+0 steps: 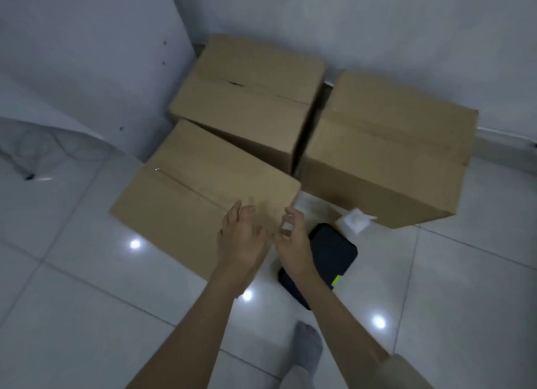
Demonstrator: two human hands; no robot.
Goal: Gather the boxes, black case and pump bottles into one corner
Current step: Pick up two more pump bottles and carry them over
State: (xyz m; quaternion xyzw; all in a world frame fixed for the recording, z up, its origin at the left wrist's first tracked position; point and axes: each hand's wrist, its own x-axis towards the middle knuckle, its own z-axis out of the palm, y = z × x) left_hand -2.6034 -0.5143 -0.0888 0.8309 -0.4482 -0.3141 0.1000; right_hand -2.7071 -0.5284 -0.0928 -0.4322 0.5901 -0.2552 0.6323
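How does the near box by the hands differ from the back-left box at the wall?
The near box sits out on the floor tiles; the back-left box sits in the corner. The near box's top seam looks closed; the back-left box's seam gapes slightly. Both are plain brown cardboard and similar in size.

Glossy white tiled floor (87,287) under three cardboard boxes (203,185), black case (334,252).

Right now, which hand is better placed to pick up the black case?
Right hand. It hovers directly over the black case on the floor, fingers loosely open. The left hand is over the nearest box, further from the case.
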